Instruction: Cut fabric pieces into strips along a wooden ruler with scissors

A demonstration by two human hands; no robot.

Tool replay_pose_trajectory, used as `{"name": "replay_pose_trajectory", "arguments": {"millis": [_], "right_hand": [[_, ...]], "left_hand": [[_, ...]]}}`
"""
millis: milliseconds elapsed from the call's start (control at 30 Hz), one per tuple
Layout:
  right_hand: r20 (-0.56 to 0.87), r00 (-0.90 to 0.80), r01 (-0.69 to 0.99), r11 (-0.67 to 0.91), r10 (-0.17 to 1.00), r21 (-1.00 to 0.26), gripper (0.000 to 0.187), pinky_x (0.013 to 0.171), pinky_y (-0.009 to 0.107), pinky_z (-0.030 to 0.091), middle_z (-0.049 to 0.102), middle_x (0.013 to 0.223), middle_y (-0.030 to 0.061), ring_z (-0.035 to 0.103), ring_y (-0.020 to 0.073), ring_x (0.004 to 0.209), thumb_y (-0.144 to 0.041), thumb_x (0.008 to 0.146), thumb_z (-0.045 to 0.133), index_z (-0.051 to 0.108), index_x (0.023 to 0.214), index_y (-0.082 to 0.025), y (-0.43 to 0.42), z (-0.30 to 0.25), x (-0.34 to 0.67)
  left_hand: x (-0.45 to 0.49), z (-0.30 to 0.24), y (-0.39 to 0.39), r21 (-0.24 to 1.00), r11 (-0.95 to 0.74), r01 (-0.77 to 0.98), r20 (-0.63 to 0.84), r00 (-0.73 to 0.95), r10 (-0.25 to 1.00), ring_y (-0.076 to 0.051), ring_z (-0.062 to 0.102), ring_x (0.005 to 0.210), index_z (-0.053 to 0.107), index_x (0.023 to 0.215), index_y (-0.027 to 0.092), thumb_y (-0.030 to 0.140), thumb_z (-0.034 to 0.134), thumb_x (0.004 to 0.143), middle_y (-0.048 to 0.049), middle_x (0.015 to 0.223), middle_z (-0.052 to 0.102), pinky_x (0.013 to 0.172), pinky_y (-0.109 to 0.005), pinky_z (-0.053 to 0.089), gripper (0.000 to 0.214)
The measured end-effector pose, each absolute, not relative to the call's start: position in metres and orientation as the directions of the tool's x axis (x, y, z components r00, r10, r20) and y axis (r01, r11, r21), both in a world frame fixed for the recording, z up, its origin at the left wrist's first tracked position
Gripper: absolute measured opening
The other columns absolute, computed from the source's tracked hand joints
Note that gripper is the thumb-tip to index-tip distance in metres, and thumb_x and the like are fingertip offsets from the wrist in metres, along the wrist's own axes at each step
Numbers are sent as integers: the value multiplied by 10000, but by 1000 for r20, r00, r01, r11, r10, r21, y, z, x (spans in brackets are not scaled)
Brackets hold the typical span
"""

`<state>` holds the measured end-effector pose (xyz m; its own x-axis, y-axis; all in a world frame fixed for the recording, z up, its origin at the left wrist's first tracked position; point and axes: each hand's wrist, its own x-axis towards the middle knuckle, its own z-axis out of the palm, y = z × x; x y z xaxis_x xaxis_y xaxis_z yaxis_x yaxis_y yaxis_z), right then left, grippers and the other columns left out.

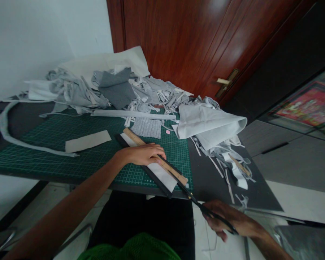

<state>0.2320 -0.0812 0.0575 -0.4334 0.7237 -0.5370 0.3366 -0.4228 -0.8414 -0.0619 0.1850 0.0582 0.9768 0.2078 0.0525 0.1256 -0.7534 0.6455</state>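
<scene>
My left hand (146, 154) presses on a wooden ruler (176, 173), its fingers and thumb gripping across it. Beneath the ruler is a white strip (162, 173), laid over a longer black strip of fabric (158, 181). These run diagonally to the front edge of the green cutting mat (97, 166). Past the table's front edge, my right hand (222, 216) is closed around the handles of black scissors (196, 202). The scissors point up and left, with their blades along the ruler's near end and the black fabric. Exactly where the blades meet the fabric is hard to see.
Heaps of grey and white fabric scraps (73, 92) cover the back of the table. A folded white cloth (208, 122) lies on the right. A beige strip (88, 141) and a small pink piece (168, 132) rest on the mat. A brown door (173, 39) stands behind.
</scene>
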Motion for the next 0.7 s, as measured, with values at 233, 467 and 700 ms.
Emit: {"name": "replay_pose_trajectory", "arguments": {"millis": [233, 467, 700], "right_hand": [[-532, -425, 331, -421, 732, -845, 611, 471, 167, 428, 473, 611, -65, 458, 53, 475, -769, 811, 686, 483, 799, -193, -81, 60, 230], [-526, -432, 317, -423, 733, -849, 615, 464, 166, 423, 452, 609, -72, 467, 55, 469, -775, 819, 675, 471, 792, -195, -77, 59, 228], [-531, -410, 311, -434, 742, -845, 616, 455, 159, 394, 439, 620, -70, 432, 46, 465, -771, 813, 684, 486, 792, -189, -78, 58, 227]], "left_hand": [[-61, 58, 186, 616, -774, 145, 26, 978, 205, -210, 600, 1113, 688, 1120, 214, 288, 584, 1028, -34, 1111, 703, 1019, -313, 331, 157], [-62, 58, 186, 609, -776, 164, 18, 975, 221, -217, 588, 1131, 691, 1136, 225, 299, 576, 1032, -34, 1136, 699, 1015, -312, 335, 172], [-63, 56, 187, 617, -774, 139, 40, 977, 207, -207, 592, 1106, 692, 1131, 229, 297, 571, 1036, -29, 1129, 701, 1007, -299, 332, 168]]}}
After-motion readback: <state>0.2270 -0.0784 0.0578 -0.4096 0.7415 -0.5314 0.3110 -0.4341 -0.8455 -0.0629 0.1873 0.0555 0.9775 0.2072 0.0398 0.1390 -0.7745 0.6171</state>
